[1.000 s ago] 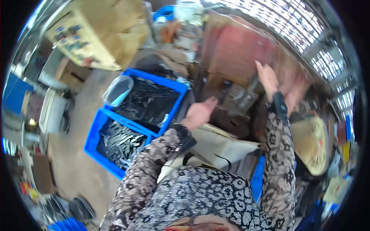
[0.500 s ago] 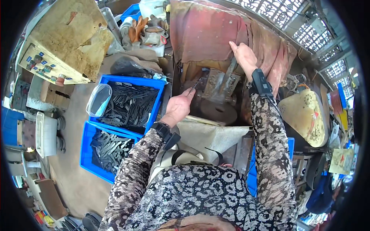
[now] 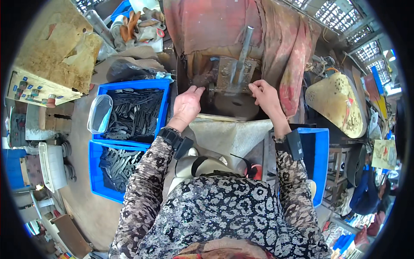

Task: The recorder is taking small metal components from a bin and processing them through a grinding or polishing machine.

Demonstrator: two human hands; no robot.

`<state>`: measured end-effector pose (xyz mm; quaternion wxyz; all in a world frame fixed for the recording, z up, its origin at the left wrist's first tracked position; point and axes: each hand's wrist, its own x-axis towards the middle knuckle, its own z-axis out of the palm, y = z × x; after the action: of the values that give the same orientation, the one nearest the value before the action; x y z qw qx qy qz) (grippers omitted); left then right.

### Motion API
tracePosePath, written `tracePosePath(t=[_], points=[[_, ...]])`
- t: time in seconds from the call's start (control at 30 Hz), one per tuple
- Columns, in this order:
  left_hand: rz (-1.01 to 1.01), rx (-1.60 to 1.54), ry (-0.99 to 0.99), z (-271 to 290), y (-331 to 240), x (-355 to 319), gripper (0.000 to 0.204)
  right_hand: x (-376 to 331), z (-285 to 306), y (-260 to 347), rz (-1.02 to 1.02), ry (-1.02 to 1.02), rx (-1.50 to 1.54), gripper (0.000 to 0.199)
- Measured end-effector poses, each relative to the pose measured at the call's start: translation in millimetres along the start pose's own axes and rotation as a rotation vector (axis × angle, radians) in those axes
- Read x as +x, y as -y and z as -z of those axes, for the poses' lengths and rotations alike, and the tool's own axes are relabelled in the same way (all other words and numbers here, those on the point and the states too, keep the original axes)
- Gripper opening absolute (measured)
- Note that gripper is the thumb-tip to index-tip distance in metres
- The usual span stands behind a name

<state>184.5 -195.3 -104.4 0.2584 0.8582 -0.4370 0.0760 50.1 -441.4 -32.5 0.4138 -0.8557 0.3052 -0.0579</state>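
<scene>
Left hand (image 3: 186, 105), right hand (image 3: 264, 95) flank press die (image 3: 231, 80); contact unclear.

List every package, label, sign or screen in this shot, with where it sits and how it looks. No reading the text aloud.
Control panel: far left, pale slab with small blue and red labels and buttons.
Clear plastic container: on the rim of the upper blue crate, rounded, see-through.
Printed paper sheet: far right, yellowish, rectangular.
No screens visible.
</scene>
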Motion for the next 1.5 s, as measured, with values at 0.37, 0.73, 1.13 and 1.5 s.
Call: tracePosePath(t=[0.37,0.73,1.13,1.5], points=[[0.019,-0.047,-0.021,1,0,-1,0.037,-1,-21,2,0.075,0.051,0.08,0.025],[0.056,-0.612,-0.017,23,-20,-19,0.034,-99,-9,-33,-0.156,0.243,0.447,0.025],[-0.156,-0.513,0.163,29,-85,-47,0.034,-85,-44,6,0.16,0.185,0.431,0.036],[0.118,-0.549,-0.057,49,-41,-115,0.033,151,24,83,0.23,-0.294,-0.226,0.054]])
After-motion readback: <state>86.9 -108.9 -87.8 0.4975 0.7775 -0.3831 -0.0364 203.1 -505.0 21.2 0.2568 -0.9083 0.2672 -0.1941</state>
